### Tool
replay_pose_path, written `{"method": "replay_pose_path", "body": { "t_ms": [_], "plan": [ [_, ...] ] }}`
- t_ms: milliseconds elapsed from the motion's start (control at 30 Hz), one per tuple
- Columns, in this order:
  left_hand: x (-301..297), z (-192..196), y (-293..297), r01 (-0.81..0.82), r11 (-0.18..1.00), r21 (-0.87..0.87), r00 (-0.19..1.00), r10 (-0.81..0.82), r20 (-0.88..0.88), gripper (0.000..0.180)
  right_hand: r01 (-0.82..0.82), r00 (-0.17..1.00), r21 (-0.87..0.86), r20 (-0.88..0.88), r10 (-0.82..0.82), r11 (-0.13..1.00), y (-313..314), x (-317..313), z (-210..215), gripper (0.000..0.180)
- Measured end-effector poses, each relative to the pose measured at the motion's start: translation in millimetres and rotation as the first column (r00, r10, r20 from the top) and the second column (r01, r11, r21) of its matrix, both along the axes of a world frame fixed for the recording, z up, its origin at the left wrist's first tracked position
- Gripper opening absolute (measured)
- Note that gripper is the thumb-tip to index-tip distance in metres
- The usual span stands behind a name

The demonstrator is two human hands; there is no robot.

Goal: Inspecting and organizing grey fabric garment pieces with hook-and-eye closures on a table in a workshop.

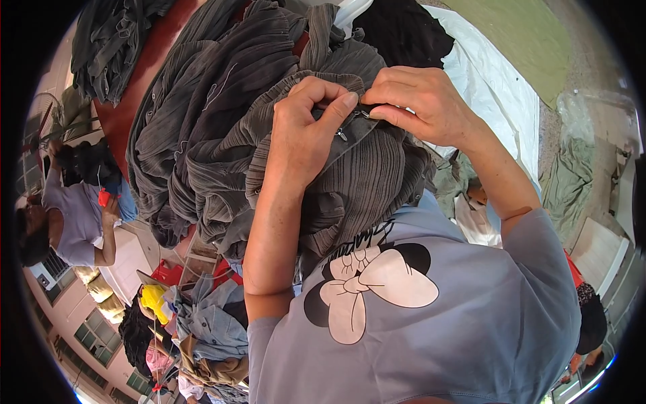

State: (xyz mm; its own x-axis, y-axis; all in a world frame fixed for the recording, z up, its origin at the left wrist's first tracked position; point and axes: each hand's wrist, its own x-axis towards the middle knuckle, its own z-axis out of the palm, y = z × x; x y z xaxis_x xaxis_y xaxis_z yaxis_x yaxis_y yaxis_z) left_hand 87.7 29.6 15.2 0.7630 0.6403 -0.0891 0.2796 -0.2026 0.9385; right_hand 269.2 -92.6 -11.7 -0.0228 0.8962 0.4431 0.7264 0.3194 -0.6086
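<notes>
A dark grey ribbed garment (367,172) lies gathered in front of me. My left hand (299,128) is closed in a pinch on its edge, thumb against the bent fingers. Just to the right, my right hand (420,101) pinches the same edge between thumb and fingertips. The two sets of fingertips are close together. Below my left thumb, a small shiny metal piece (342,136) hangs on the cloth; its kind is too small to make out. Another bit of metal shows by my right thumb, partly hidden by the fingers.
A heap of similar dark grey garments (222,114) covers the red table (145,77) to the left. Black cloth (407,34) and a white plastic sheet (488,67) lie at the far right. Another person (74,209) handles dark cloth at the left. Piled clothes (215,316) stand lower left.
</notes>
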Motion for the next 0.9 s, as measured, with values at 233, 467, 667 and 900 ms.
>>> {"method": "replay_pose_path", "body": {
  "t_ms": [233, 467, 667, 900],
  "plan": [
    [1.2, -2.6, 1.5, 0.021, 1.000, -0.004, 1.000, -0.021, 0.004, 0.016, -0.070, 0.987, -0.078, -0.152, 0.057, 0.995, 0.2, 2.3, -3.2, 0.015],
    [0.5, -8.2, 1.1, 0.049, 0.997, 0.062, 0.999, -0.050, 0.016, 0.016, -0.141, 0.917, -0.171, -0.395, 0.063, 0.975, -0.4, 1.7, -11.7, 0.014],
    [-0.1, -8.4, -0.6, 0.010, 1.000, -0.010, 0.997, -0.010, 0.074, 0.015, -0.282, 0.738, -0.329, -0.675, -0.015, 0.901, -1.8, 3.2, -13.4, 0.019],
    [-1.3, -7.4, -1.0, 0.013, 0.996, -0.092, 0.984, 0.004, 0.179, 0.015, -0.150, 0.864, -0.213, -0.503, 0.024, 0.966, -3.8, -1.8, -10.6, 0.015]
  ]
}}
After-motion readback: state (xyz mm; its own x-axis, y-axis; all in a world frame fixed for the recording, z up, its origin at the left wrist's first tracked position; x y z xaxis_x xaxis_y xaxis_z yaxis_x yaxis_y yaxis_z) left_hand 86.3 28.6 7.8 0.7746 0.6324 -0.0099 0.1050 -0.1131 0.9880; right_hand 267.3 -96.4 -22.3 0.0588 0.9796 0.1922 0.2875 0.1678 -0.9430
